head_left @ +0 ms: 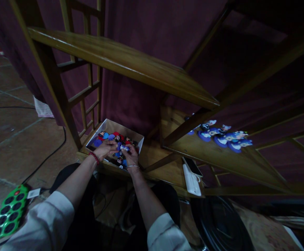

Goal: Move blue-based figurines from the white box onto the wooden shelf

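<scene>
A small blue-and-white figurine (pixel 125 147) is held over an open white box (pixel 107 122). My right hand (pixel 132 157) is closed around its right side, thumb and fingers bent. From the left, my left hand (pixel 106 150) reaches to the same figurine, its fingers closed at the blue part. Below and around both hands, the box holds several small figurines (pixel 117 136) in red, blue and black. Part of the box's contents is hidden by my hands. A red bead bracelet is on my left wrist, a thin light one on my right.
The box stands on a low wooden shelf (pixel 152 153). Several blue-based figurines (pixel 220 137) stand on a higher shelf to the right. A phone (pixel 192 166) and a white case (pixel 191 179) lie below them. A green power strip (pixel 9 212) is on the floor; a black stool (pixel 220 223) stands right.
</scene>
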`<state>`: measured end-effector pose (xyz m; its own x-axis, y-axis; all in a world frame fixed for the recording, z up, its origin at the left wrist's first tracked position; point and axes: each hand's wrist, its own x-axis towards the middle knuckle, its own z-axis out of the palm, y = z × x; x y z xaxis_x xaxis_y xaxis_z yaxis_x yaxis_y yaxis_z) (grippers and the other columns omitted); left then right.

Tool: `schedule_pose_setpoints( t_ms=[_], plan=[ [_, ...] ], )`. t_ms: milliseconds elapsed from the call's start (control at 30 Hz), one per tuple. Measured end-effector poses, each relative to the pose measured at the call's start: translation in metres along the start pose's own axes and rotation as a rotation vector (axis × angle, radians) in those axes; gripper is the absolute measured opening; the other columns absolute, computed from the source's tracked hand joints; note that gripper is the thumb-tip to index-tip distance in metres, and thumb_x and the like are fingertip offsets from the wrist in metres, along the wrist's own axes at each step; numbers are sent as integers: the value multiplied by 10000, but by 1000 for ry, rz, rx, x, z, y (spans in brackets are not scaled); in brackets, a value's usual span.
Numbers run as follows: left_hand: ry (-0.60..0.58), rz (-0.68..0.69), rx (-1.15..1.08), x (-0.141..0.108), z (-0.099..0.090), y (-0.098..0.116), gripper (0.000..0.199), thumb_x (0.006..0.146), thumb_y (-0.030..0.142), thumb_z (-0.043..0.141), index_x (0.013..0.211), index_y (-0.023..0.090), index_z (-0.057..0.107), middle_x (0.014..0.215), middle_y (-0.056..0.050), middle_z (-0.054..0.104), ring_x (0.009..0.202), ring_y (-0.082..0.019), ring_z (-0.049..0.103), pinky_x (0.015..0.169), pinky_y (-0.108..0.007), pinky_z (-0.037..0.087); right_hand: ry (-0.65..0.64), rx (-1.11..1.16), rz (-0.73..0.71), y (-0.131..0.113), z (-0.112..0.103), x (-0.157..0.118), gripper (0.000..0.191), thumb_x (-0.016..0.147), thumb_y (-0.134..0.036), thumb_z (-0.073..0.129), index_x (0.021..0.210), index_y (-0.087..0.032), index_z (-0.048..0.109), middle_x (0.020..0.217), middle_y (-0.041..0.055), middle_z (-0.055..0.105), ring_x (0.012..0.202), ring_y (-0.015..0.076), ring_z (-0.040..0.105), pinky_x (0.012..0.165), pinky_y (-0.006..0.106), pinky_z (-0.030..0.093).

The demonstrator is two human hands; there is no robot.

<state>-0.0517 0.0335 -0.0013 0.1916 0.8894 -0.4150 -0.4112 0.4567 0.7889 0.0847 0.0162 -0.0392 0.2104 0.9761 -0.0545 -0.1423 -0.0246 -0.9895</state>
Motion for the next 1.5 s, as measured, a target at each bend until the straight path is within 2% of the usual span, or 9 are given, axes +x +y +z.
schedule_pose_setpoints(
  t_ms=[200, 533, 767, 1033, 1500],
  plan=[
    [-5, -15, -12, 1, 1, 1, 146, 608, 40, 666, 698, 110, 576, 734, -27, 600, 698, -102, 594, 688, -239, 525, 7, 29, 6, 5, -3, 2, 269, 553, -268, 671, 786, -196, 557, 735, -41, 580, 680, 105, 525, 641, 230, 430],
    [-25, -9, -14, 0, 2, 1, 141, 632, 48, 649, 736, 120, 587, 717, -14, 600, 681, -85, 590, 699, -232, 519, 26, 30, 50, 0, -2, 1, 309, 565, -303, 673, 845, -195, 599, 752, -21, 613, 685, 112, 544, 655, 242, 445],
    [-35, -9, 3, 1, 2, 0, 171, 589, 71, 689, 728, 115, 598, 748, -25, 614, 705, -96, 597, 697, -222, 517, 46, 6, 71, -2, -1, 0, 353, 576, -319, 669, 896, -180, 615, 805, -1, 637, 724, 124, 560, 679, 244, 457],
    [-26, -1, 15, 1, 2, 0, 198, 544, 97, 725, 703, 109, 608, 722, -22, 621, 683, -96, 597, 716, -231, 504, 43, -27, 48, 5, -2, 3, 384, 590, -334, 663, 938, -178, 627, 883, 11, 645, 793, 141, 576, 760, 280, 463],
    [-13, 15, 38, 0, 3, 0, 192, 536, 109, 733, 677, 98, 603, 702, -15, 607, 682, -97, 591, 723, -247, 495, 35, -154, -27, 6, -4, 2, 352, 601, -350, 649, 909, -178, 650, 842, -2, 648, 763, 137, 567, 735, 255, 459]
  ],
)
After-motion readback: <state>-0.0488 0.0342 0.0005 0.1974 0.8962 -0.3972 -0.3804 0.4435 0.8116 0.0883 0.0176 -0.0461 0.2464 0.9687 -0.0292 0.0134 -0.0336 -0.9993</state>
